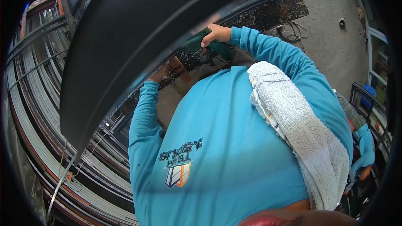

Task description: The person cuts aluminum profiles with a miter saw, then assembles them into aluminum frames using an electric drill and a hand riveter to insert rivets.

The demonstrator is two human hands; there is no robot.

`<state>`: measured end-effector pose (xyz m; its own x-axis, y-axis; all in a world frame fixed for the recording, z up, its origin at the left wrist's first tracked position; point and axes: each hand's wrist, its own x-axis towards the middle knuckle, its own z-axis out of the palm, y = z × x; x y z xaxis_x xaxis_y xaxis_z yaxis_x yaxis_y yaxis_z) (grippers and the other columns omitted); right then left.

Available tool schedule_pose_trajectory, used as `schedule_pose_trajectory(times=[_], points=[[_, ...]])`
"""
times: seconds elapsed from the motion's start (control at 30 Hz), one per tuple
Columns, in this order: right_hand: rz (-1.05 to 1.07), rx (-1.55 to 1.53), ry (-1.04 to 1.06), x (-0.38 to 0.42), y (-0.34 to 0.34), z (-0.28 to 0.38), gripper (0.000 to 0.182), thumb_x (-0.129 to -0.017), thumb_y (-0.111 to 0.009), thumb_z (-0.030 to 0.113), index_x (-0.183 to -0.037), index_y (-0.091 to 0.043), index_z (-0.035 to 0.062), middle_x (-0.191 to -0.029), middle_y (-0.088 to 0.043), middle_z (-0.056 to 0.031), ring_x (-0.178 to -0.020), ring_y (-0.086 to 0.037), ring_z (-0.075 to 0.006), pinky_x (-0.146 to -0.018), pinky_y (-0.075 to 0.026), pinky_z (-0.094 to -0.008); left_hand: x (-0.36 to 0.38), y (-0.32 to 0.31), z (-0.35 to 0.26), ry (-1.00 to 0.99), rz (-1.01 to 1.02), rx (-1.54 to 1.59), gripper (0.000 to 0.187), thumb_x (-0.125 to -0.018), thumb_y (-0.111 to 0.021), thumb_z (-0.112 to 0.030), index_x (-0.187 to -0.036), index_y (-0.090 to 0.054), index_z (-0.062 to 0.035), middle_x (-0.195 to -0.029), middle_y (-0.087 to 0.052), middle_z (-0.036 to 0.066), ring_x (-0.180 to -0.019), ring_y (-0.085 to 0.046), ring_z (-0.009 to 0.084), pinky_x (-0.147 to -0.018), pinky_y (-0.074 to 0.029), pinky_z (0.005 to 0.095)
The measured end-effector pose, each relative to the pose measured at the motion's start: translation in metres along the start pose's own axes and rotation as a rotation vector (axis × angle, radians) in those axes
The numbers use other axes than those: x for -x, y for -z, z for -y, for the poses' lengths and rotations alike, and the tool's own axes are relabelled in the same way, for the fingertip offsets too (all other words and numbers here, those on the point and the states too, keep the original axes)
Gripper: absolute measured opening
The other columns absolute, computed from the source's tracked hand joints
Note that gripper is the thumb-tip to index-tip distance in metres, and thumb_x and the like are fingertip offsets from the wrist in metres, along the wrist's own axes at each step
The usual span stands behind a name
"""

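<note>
My right hand point(215, 34) has its fingers wrapped around a dark green power tool point(220, 50); its working end is hidden, so its exact kind does not show. Lower and to the left, my left hand point(159, 73) reaches under a large black curved visor point(125, 37), which covers most of its fingers. What this hand touches cannot be made out. Beside it is a reddish-brown block point(180, 68). Pale chips or shavings lie scattered on the dark surface below the hands.
Long metal profiles point(46, 96) are stacked on a rack at the left. A coiled cable point(293, 30) lies on the concrete floor point(331, 6). A white towel point(289, 113) hangs over my right shoulder. Another person in a blue sleeve point(365, 146) is at the far right.
</note>
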<state>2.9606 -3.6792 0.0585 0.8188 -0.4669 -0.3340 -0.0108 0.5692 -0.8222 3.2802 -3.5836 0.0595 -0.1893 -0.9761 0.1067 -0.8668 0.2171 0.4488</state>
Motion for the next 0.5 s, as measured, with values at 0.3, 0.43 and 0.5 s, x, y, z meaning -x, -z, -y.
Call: schedule_pose_trajectory(times=[0.3, 0.43, 0.5], points=[[0.002, -0.042, 0.006, -0.006, -0.002, -0.005, 0.035, -0.069, -0.067, 0.012, -0.1, -0.062, -0.004, -0.088, -0.066, -0.0115, -0.075, -0.065, -0.0189, -0.075, -0.052, -0.0319, 0.006, -0.011, 0.023, -0.006, -0.027, 0.019, 0.052, -0.059, -0.084, -0.028, -0.103, -0.062, -0.0129, -0.098, -0.062, 0.005, -0.093, -0.059, 0.0294, -0.086, -0.043, 0.0421], [-0.004, -0.036, -0.017, -0.006, -0.002, -0.003, 0.037, -0.07, -0.068, 0.013, -0.103, -0.062, -0.0017, -0.09, -0.065, -0.0109, -0.073, -0.065, -0.0181, -0.072, -0.053, -0.0314, 0.008, -0.017, 0.034, 0.057, 0.006, 0.139, 0.053, -0.057, -0.085, -0.024, -0.103, -0.061, -0.0115, -0.099, -0.061, 0.007, -0.093, -0.058, 0.0295, -0.084, -0.044, 0.042], [-0.006, -0.04, -0.037, -0.004, -0.004, 0.001, 0.037, -0.07, -0.069, 0.013, -0.104, -0.062, -0.0007, -0.091, -0.065, -0.0106, -0.072, -0.065, -0.0176, -0.07, -0.053, -0.0309, 0.008, -0.018, 0.034, 0.048, 0.003, 0.141, 0.054, -0.056, -0.086, -0.022, -0.103, -0.061, -0.0107, -0.099, -0.061, 0.007, -0.093, -0.058, 0.0288, -0.083, -0.045, 0.0419]])
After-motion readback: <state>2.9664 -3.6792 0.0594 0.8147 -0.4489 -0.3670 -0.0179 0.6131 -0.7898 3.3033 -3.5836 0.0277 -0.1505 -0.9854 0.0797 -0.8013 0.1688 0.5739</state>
